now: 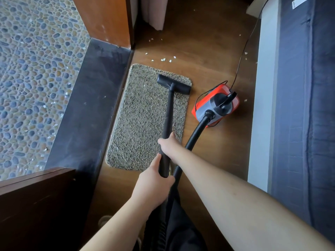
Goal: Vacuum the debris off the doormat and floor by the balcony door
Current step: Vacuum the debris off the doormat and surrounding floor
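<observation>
A brown shaggy doormat (141,124) lies on the wooden floor beside the dark door sill. The black vacuum wand (168,115) runs up the mat, and its floor nozzle (175,84) sits on the mat's far right corner. My right hand (167,144) grips the wand higher up. My left hand (154,185) grips the wand's lower end where the ribbed hose (194,134) joins. The hose leads to the red and grey vacuum body (216,105) on the floor right of the mat. White debris bits (163,59) lie on the floor just beyond the mat.
The dark sill (87,105) borders a pebble-tiled balcony floor (32,69) strewn with white bits. An orange-brown door frame (103,19) stands far left and a dark wooden panel (36,205) near left. A power cord (243,51) runs away from the vacuum. A blue-covered bed (304,105) lines the right.
</observation>
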A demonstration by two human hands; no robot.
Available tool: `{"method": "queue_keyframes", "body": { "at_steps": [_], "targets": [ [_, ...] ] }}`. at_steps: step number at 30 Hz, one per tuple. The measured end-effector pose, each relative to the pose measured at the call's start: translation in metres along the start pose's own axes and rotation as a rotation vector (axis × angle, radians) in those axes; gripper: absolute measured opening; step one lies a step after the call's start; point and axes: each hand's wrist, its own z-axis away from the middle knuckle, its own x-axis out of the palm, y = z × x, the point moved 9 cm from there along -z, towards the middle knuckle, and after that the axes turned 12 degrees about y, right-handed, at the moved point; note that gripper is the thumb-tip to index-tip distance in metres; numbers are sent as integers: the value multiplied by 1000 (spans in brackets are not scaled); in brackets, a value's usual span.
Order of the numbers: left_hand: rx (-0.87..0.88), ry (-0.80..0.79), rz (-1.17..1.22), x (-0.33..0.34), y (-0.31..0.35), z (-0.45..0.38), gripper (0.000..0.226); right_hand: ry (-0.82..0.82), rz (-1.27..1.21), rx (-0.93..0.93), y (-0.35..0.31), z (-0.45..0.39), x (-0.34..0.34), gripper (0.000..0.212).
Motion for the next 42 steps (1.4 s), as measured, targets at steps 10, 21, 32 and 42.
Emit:
{"method": "queue_keyframes", "body": {
  "at_steps": [10,21,32,42],
  "targets": [
    [-95,-27,60,-1,-42,45,80,2,132,16,40,40,19,78],
    [-47,-12,63,4,-3,0,77,-2,2,15,-2,4,-8,64],
    [-64,46,21,-23,-15,3,78,-45,33,-26,-16,22,5,71],
    [-111,94,43,-41,-38,16,77,-85,81,-60,-18,40,40,73]
  ]
}}
